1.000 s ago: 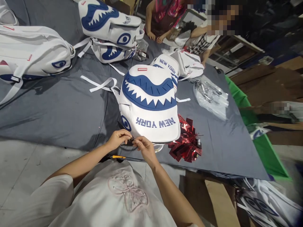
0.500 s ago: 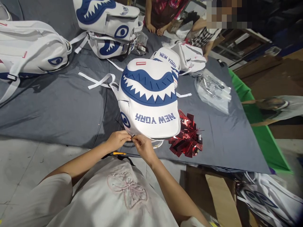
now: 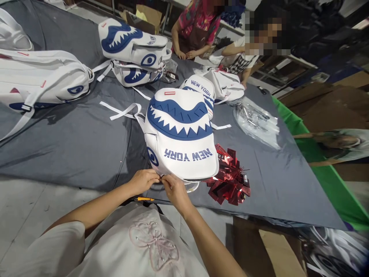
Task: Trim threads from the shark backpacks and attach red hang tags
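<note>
— Hands moved since a moment ago?
— Barely. The left hand [image 3: 144, 179] and right hand [image 3: 175, 189] stay pinched together at the near edge of the white shark-face backpack [image 3: 180, 140]; only the camera has tipped up a little.
— Pinched on what?
— Something tiny between the fingertips, too small to identify; perhaps a zipper pull.
— And the backpack?
— Smooth, padded, white, with a blue jagged-tooth mouth and "NEW YORK" lettering, lying on the grey cloth-covered surface [image 3: 72, 142].
— Beside it?
— Crinkled red foil tags [image 3: 229, 179] touching its right side, a clear plastic bag [image 3: 256, 121] farther off, and an orange pen [image 3: 143, 199] half hidden under the left wrist.
</note>
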`<state>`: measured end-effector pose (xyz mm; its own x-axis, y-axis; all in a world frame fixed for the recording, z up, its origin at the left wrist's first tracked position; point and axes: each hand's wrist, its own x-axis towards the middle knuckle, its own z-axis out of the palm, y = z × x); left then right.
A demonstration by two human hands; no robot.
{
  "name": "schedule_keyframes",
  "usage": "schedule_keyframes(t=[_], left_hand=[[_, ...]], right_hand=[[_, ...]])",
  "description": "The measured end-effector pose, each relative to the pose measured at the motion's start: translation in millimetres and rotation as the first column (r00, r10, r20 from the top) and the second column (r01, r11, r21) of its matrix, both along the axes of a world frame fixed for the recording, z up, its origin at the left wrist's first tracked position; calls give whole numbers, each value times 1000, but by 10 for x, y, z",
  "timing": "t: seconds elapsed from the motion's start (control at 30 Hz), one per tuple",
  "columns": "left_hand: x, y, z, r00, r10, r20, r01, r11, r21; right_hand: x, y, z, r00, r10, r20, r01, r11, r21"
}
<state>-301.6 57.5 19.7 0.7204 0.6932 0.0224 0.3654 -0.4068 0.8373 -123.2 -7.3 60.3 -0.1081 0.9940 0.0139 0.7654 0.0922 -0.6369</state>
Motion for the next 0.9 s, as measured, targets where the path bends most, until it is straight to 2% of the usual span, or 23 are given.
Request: schedule_keyframes(t=[0.17, 0.33, 0.5, 0.67, 0.83, 0.9], left_hand=[[-3, 5, 39, 1000, -2, -8, 2, 1000, -21], [-13, 17, 102, 998, -14, -62, 14, 1000, -2], [6, 13, 140, 991, -31, -127, 34, 999, 21], [64, 20, 205, 964, 5, -265, 8, 999, 46], [91, 28, 224, 943, -29, -330, 75, 989, 127], [103, 14, 213, 932, -61, -358, 119, 983, 142]], right_hand=[[-17, 0, 13, 999, 21, -25, -22, 999, -27], [-2, -8, -43, 998, -10, -57, 8, 999, -32], [0, -6, -69, 999, 38, 25, -37, 998, -41], [3, 44, -51, 990, 118, 83, -119, 993, 10], [25, 74, -75, 992, 123, -11, -123, 992, -10], [29, 64, -103, 992, 129, 2, -129, 992, -18]])
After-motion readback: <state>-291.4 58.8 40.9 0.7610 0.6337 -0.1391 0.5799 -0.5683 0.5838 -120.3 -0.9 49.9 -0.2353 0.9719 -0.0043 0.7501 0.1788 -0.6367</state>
